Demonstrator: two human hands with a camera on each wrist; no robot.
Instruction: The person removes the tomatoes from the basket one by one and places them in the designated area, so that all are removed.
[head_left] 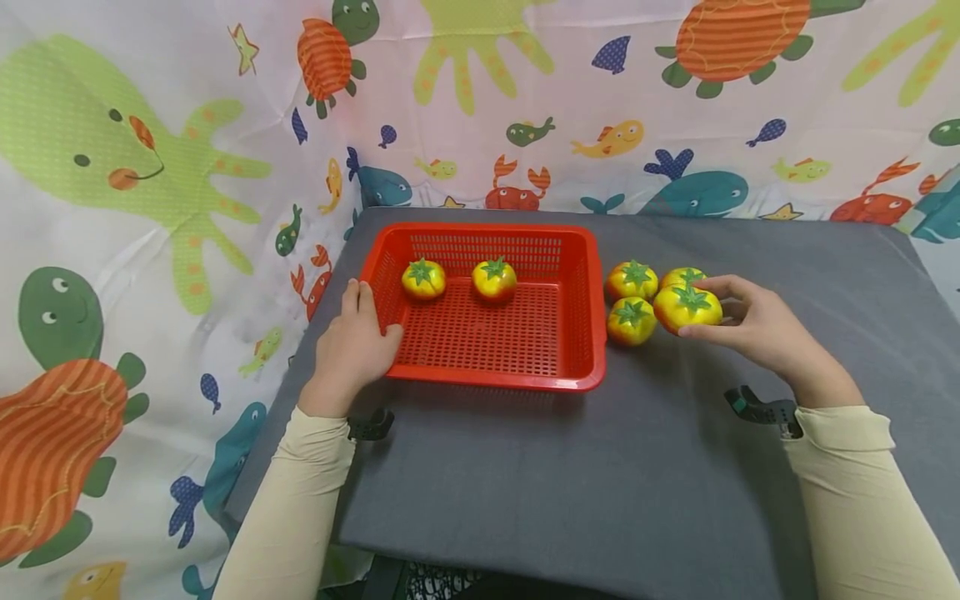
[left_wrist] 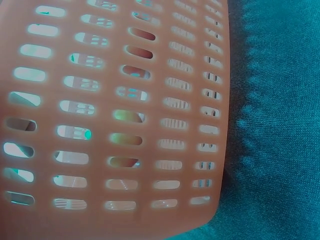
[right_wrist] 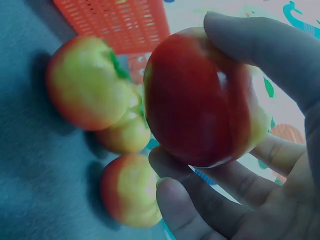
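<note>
My right hand (head_left: 757,325) pinches a shiny yellow-red tomato (head_left: 687,307) with a green star-shaped top, thumb on one side and fingers on the other. In the right wrist view the held tomato (right_wrist: 200,100) shows its red underside, above the tomatoes on the table. Those are three: a back-left tomato (head_left: 632,281), a front tomato (head_left: 631,322) and one partly hidden tomato (head_left: 684,276). My left hand (head_left: 352,346) rests at the left side of a red plastic basket (head_left: 495,381), fingers straight and thumb at the rim. Inside the basket sit a left tomato (head_left: 423,279) and a second tomato (head_left: 494,280).
A grey cloth covers the table (head_left: 480,467). The basket's slotted wall (left_wrist: 150,110) fills most of the left wrist view. Behind and to the left hangs a white curtain (head_left: 465,133) with printed sea animals.
</note>
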